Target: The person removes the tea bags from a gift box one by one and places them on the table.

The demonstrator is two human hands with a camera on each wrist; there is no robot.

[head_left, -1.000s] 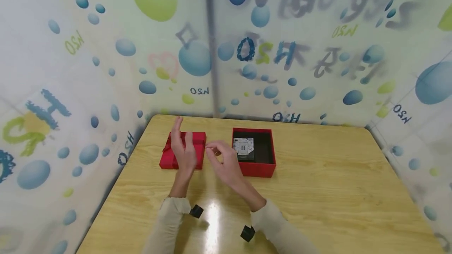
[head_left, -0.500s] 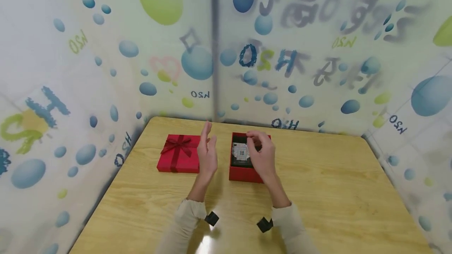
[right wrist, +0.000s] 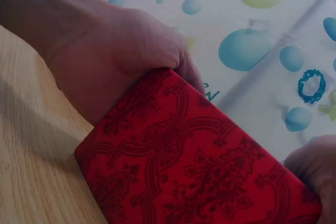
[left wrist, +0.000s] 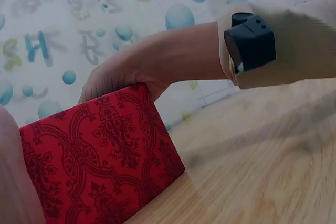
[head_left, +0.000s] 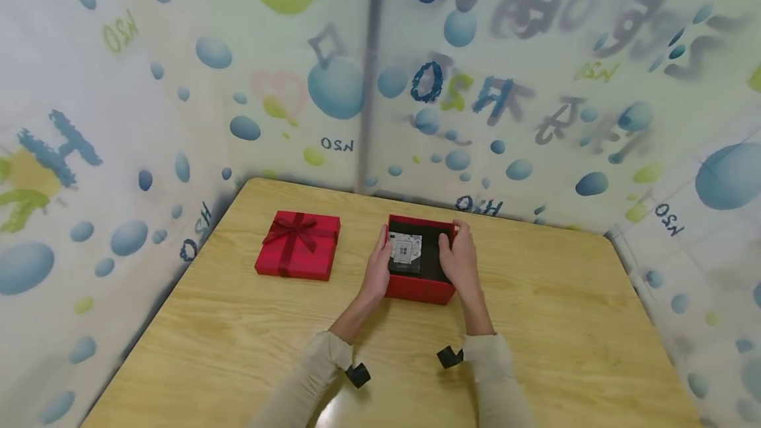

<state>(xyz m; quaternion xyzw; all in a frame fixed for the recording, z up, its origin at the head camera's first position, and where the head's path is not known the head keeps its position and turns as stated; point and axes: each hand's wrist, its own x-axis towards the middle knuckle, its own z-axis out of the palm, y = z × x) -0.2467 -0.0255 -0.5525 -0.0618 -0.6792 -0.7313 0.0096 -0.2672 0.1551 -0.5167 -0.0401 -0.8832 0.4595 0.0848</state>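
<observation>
A red patterned gift box (head_left: 419, 289) without its lid stands on the wooden table between both hands. Its inside is black, and a small packet (head_left: 405, 251) with a pale printed label lies in its left half. My left hand (head_left: 376, 271) holds the box's left side, palm along the wall; in the right wrist view, this left hand (right wrist: 121, 51) curls over the top edge. My right hand (head_left: 463, 261) grips the right side, thumb inside the rim and fingers outside. In the left wrist view, the right hand (left wrist: 126, 69) is partly hidden behind the red wall.
Left of the box lies the red lid (head_left: 303, 253) with a dark ribbon bow, on the wooden table (head_left: 559, 322). Curtain-like walls (head_left: 511, 117) with blue and green drops close off the back and sides. Each wrist carries a small black camera (head_left: 359, 375).
Both hands have moved right from near the lid to the open box. They now hold it by its two sides, and the lid is uncovered from behind the left hand.
</observation>
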